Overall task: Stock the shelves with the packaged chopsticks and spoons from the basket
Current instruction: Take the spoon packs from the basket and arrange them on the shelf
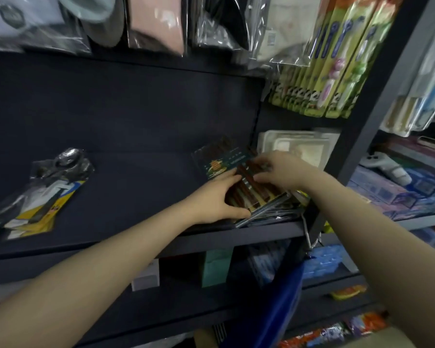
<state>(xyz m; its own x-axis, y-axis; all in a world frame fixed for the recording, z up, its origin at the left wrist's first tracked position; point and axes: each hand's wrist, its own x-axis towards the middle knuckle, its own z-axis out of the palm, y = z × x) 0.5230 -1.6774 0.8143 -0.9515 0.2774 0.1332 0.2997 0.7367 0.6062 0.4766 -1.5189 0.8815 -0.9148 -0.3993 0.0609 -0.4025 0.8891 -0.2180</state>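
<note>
A stack of packaged dark-brown chopsticks (pixel 249 189) lies at the right end of a dark shelf (pixel 136 187), its top pack showing a teal card label. My left hand (pixel 219 199) grips the stack's near left edge, thumb underneath at the front. My right hand (pixel 281 172) pinches the top pack from the right side. A blue basket (pixel 274 310) hangs below the shelf, its handle rising by my right forearm; what it holds is hidden.
A clear packet with a yellow card (pixel 43 197) lies at the shelf's left. Green toothbrush packs (pixel 337 71) hang at the upper right, white trays (pixel 299 146) stand behind the stack. Bagged goods hang above. A dark upright post (pixel 377 101) borders the shelf on the right.
</note>
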